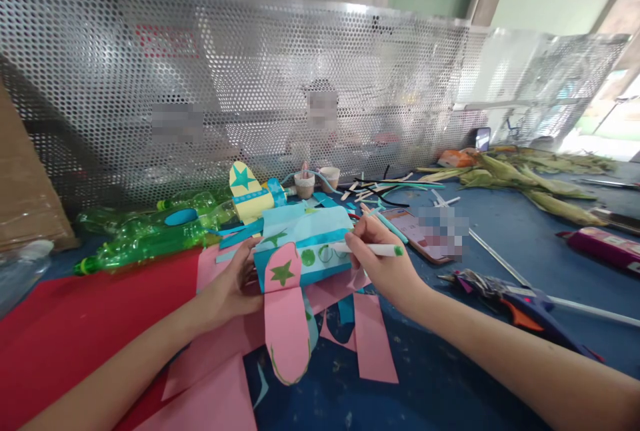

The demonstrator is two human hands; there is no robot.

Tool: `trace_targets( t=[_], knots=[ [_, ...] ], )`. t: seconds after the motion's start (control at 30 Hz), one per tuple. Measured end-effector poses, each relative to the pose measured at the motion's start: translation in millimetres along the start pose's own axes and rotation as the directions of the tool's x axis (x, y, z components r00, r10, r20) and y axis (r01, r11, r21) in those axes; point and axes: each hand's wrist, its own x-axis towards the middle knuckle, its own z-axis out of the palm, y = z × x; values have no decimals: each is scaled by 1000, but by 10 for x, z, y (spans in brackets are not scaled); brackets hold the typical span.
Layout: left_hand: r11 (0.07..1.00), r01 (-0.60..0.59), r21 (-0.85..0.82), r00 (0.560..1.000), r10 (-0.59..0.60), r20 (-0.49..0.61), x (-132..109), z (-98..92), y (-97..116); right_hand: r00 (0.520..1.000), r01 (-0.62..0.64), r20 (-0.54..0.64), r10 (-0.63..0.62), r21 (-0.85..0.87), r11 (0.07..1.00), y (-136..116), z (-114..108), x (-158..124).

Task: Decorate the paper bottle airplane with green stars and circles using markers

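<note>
A blue paper craft (pixel 320 228) lies across the middle, with green circles and a star drawn on it. My left hand (pixel 233 284) is closed round its left end, fingertips partly hidden behind it. A pink paper piece (pixel 285 334) with rounded ends and a green star sticks out from that end. My right hand (pixel 383 254) grips a white marker (pixel 387 250) with a green end, its tip side over the row of green circles. Just behind stands a similar yellow craft (pixel 247 201) with a teal star.
Green plastic bottles (pixel 145 244) lie at left near red paper (pixel 100 324). A phone (pixel 420 234) and a glue gun (pixel 525 308) are on the right. Pink scraps (pixel 375 338) lie in front. Corn husks (pixel 520 181) and two small cups (pixel 305 184) stand before a perforated metal screen (pixel 250 71).
</note>
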Motion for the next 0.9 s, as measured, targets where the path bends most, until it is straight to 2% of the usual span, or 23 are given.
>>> trace_targets(
  t=[0.13,0.3,0.53,0.9],
  knots=[
    [1000,14,10,999,-14,-36,-3,-7,-38,1000,5,11,-5,-7,1000,-27,1,-4],
    [1000,18,-12,1000,-18,-22,-1,-12,-57,1000,-21,-14,21,-6,1000,-34,-3,11],
    [998,64,2,996,-64,-58,-17,-43,-112,999,27,-16,-28,-72,997,-5,-19,15],
    [1000,19,-7,999,-19,-35,-10,-39,-135,999,33,-8,-34,-74,997,-2,-29,32]
  ],
)
